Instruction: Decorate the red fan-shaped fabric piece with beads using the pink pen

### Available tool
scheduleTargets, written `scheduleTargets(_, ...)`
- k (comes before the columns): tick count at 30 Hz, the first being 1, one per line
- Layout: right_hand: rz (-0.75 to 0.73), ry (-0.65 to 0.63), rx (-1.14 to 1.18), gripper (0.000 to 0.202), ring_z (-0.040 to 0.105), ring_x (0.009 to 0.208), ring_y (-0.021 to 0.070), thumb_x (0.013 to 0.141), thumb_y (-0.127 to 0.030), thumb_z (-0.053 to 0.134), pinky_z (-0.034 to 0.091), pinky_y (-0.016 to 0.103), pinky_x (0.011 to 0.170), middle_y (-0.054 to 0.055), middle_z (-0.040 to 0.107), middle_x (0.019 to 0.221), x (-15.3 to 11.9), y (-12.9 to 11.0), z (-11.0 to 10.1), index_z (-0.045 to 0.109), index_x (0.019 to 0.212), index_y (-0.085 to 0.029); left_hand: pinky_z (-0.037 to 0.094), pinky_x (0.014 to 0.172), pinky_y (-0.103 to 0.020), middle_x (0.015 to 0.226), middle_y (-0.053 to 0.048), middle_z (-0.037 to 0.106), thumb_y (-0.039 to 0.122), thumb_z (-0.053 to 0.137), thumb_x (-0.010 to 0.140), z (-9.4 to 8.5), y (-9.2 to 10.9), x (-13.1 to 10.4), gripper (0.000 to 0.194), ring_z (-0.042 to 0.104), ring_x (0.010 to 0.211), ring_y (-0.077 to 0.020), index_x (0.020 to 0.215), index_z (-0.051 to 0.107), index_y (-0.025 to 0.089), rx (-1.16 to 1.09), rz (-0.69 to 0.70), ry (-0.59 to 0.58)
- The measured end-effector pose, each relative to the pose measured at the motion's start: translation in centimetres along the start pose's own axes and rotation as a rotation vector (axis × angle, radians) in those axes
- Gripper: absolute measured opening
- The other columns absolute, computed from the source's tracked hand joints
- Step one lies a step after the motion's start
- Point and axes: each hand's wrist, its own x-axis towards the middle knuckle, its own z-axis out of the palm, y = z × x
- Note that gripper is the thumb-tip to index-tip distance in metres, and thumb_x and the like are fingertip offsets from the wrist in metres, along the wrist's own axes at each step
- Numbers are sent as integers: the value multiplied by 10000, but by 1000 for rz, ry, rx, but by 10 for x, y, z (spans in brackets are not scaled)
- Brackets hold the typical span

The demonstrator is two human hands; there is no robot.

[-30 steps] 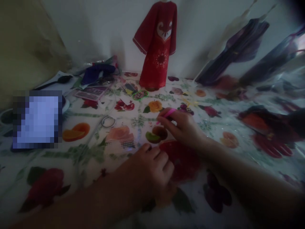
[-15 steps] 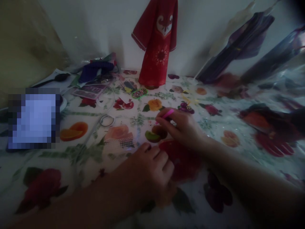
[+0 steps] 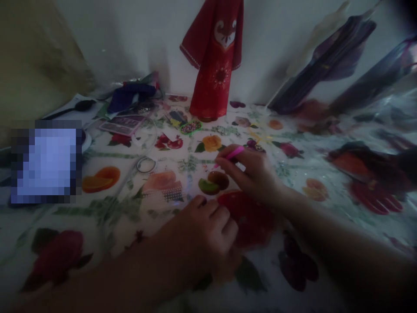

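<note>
Between the thumb and fingers of my right hand (image 3: pixel 250 171) is a slim pink pen-like tool (image 3: pixel 235 152), slanting down to the left. Its lower end is close to a few tiny coloured bits (image 3: pixel 205 166) on the tablecloth, apparently beads or stones. My left hand (image 3: pixel 211 226) rests curled on the cloth, nearer to me; its palm is hidden, so I cannot make out whether it holds anything. Beyond my hands lies a small green-rimmed tray (image 3: pixel 191 127) full of small multicoloured pieces.
A small red dress (image 3: pixel 211 74) stands at the back by the wall. The fruit-print tablecloth (image 3: pixel 130 234) carries a white ring-shaped item (image 3: pixel 146 164), a flat pink-and-purple packet (image 3: pixel 125 124) and folded dark blue fabric (image 3: pixel 130 95). A blurred-out screen (image 3: pixel 48 165) is at left, dark garments (image 3: pixel 329 61) at right.
My right hand has shifted slightly away and to the right, lifting the pink tool's lower end a little. My left hand stays where it was.
</note>
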Motion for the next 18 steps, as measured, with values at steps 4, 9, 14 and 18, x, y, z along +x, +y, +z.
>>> scheduleTargets(4,9,-6,6,230,674,817,171,1004,-320,567,507,280,684,47,721,904,0,0,1,593,819,-187,500,658,-400,784,-68,644,173,438,939,3,1,-1,202,604,706,-235,804,588,157,13,4,14)
scheduleTargets(9,36,-25,29,267,678,823,175,1005,-346,566,519,287,683,51,729,911,-1,1,4,586,785,-197,497,665,-398,779,-66,638,223,444,965,3,2,-1,226,596,707,-233,805,590,157,18,5,1)
scheduleTargets(14,57,-39,43,273,677,767,165,1007,-345,561,519,286,657,40,729,870,0,-2,4,576,774,-203,487,656,-402,800,-72,643,280,426,997,1,0,0,282,591,713,-235,819,605,155,3,7,-13)
scheduleTargets(18,58,-55,64,244,672,709,145,1010,-323,553,515,274,652,21,722,819,0,-4,3,580,802,-199,489,657,-407,797,-69,647,280,417,1002,0,0,0,300,596,708,-236,814,614,155,-14,5,-12)
